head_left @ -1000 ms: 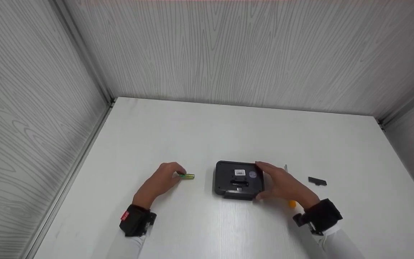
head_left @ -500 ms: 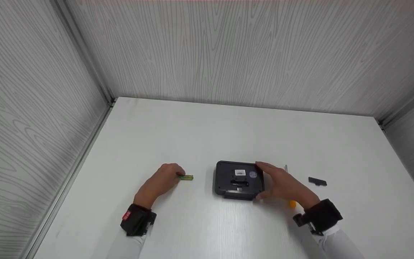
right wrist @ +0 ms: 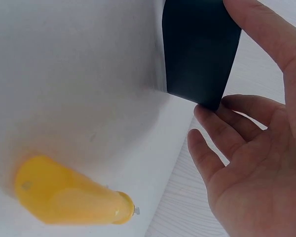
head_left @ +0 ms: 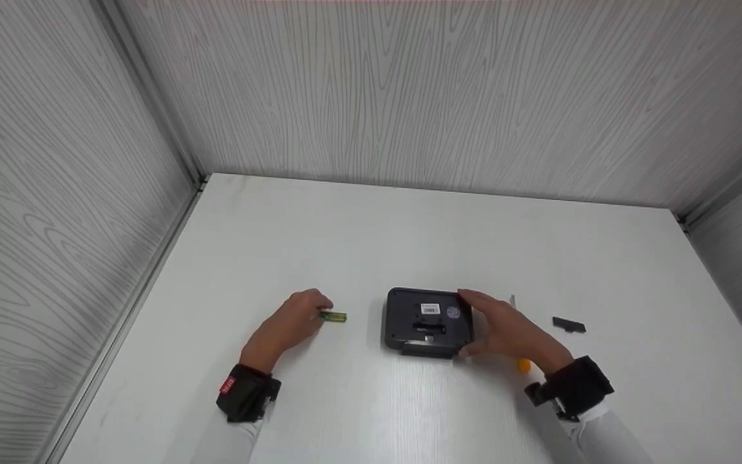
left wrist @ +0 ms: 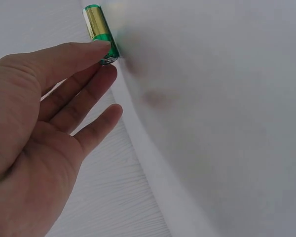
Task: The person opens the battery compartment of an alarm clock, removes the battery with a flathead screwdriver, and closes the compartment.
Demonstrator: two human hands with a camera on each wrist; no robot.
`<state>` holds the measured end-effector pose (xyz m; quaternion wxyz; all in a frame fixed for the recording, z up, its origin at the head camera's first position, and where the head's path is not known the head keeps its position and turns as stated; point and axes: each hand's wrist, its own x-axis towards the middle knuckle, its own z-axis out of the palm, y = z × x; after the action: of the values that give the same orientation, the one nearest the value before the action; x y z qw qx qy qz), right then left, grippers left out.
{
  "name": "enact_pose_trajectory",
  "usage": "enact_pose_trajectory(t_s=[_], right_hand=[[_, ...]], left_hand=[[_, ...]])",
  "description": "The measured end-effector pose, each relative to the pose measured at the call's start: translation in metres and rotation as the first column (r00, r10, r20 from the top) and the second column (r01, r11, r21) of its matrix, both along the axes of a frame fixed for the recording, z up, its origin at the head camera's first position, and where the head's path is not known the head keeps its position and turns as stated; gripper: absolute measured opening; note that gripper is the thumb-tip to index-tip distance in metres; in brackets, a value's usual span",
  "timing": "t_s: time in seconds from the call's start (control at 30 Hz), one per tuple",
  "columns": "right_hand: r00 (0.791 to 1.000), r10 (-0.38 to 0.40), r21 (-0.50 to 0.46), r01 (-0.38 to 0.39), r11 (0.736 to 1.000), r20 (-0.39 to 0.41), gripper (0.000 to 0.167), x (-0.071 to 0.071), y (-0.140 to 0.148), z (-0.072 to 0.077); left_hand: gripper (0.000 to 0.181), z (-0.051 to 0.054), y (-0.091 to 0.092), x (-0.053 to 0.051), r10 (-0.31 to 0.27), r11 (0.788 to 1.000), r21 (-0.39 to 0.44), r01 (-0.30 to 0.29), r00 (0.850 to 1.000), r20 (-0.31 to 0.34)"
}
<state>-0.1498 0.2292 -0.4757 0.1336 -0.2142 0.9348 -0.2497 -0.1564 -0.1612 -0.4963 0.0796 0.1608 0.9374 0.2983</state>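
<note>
My left hand [head_left: 288, 323] pinches a green and gold battery [head_left: 334, 316] by one end, close to the white table, left of the device. In the left wrist view the thumb lies over the battery's [left wrist: 97, 23] green end, and its gold end points away. My right hand [head_left: 514, 330] grips the right side of a black device [head_left: 403, 316], thumb and fingers on opposite edges. The device lies with its back up, showing a label, a round sticker and an uncovered battery slot [head_left: 429, 328]. In the right wrist view, the device's dark side [right wrist: 200, 54] sits between thumb and fingers.
A screwdriver with a yellow-orange handle [right wrist: 69, 195] lies under the right forearm, its shaft [head_left: 513, 301] showing beyond the hand. Farther right is a small black cover [head_left: 569, 325]. Grey wood-grain walls [head_left: 371, 96] stand behind and at both sides of the table [head_left: 371, 238].
The left hand shifts slightly and the battery turns a little between its fingers. The right hand and the device stay in place.
</note>
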Motion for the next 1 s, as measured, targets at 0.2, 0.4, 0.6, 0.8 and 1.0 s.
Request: enact_pose_trajectory(t_s=[0.2, 0.4, 0.6, 0.8, 1.0], right_hand=[[1.000, -0.002, 0.000, 0.002, 1.000, -0.001, 0.106, 0.001, 0.000, 0.001], [1.000, 0.014, -0.015, -0.015, 1.000, -0.014, 0.106, 0.002, 0.000, 0.001], [1.000, 0.004, -0.025, -0.004, 1.000, -0.007, 0.106, 0.003, 0.002, -0.001], [1.000, 0.017, -0.024, -0.018, 1.000, -0.013, 0.105, 0.002, 0.002, -0.002], [1.000, 0.018, -0.041, -0.018, 0.999, -0.007, 0.106, 0.002, 0.002, -0.001]], left_hand=[[0.037, 0.005, 0.001, 0.004, -0.048, 0.999, -0.016, 0.046, 0.990, -0.132], [0.056, 0.009, 0.008, 0.006, -0.085, 0.993, -0.103, 0.058, 0.955, -0.283], [0.080, 0.014, 0.018, 0.005, -0.092, 0.990, -0.129, 0.061, 0.962, -0.256], [0.086, 0.015, 0.024, 0.005, -0.098, 0.987, -0.147, 0.068, 0.972, -0.211], [0.090, 0.015, 0.029, 0.005, -0.116, 0.985, -0.151, 0.084, 0.969, -0.219]])
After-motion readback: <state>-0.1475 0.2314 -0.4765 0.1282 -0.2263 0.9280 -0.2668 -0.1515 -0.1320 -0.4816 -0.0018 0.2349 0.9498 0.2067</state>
